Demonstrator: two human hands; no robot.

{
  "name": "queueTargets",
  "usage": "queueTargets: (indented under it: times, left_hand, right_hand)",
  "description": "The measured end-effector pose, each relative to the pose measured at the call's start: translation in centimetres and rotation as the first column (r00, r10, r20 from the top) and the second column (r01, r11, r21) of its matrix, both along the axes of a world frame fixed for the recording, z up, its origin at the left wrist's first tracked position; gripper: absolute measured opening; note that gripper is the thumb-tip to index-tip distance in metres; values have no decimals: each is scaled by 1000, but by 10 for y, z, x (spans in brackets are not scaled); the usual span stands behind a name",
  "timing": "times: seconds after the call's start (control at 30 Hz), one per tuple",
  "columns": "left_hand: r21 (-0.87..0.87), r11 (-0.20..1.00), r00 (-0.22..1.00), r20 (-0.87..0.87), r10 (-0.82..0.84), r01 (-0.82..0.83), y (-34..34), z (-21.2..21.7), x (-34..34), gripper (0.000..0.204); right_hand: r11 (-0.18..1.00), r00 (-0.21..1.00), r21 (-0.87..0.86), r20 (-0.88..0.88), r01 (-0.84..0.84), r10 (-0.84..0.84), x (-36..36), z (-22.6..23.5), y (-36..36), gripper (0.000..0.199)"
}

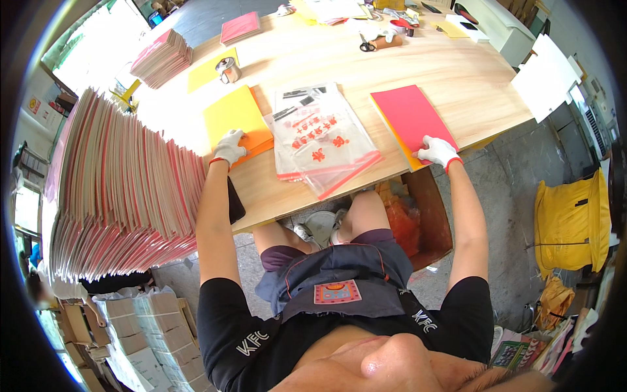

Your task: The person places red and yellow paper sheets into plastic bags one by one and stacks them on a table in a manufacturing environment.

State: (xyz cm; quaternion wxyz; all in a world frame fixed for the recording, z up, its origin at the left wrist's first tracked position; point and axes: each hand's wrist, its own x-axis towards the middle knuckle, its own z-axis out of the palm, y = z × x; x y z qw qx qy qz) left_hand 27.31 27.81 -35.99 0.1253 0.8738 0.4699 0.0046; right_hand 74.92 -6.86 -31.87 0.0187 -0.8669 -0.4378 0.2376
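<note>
Both my hands wear white gloves with red cuffs. My left hand (pixel 230 147) is curled at the near left edge of a stack of yellow and orange paper (pixel 235 111), fingers closed on it. On the right, my right hand (pixel 439 151) grips the near edge of a stack of red paper (pixel 406 117), which has yellow and orange sheets showing underneath. Between the stacks lie several clear plastic bags (pixel 323 144) with red print and pink-red edges, overlapping one another. The fingertips under the paper edges are hidden.
A tall pile of pink-edged packs (pixel 130 176) rises at left. Farther back on the wooden table (pixel 307 59) are a metal tin (pixel 228 70), smaller pink-topped stacks (pixel 240 28), scissors (pixel 368 46) and a brown roll (pixel 389 42). A dark phone-like object (pixel 236 202) lies near my left forearm.
</note>
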Motion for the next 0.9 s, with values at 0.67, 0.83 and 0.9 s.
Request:
queueTargets:
  times: [0.67,0.83,0.9]
  left_hand:
    - [539,842,711,582,-395,27,-86,68,145,24]
    - [628,668,554,415,-721,400,-177,66,283,25]
    - [528,657,582,332,-743,538,-211,43,329,21]
  right_hand:
    - [879,985,469,170,-88,8,42,-65,-22,39]
    - [738,970,662,72,127,-232,67,-15,-49,43]
    - [800,955,599,222,26,-197,66,13,-60,49]
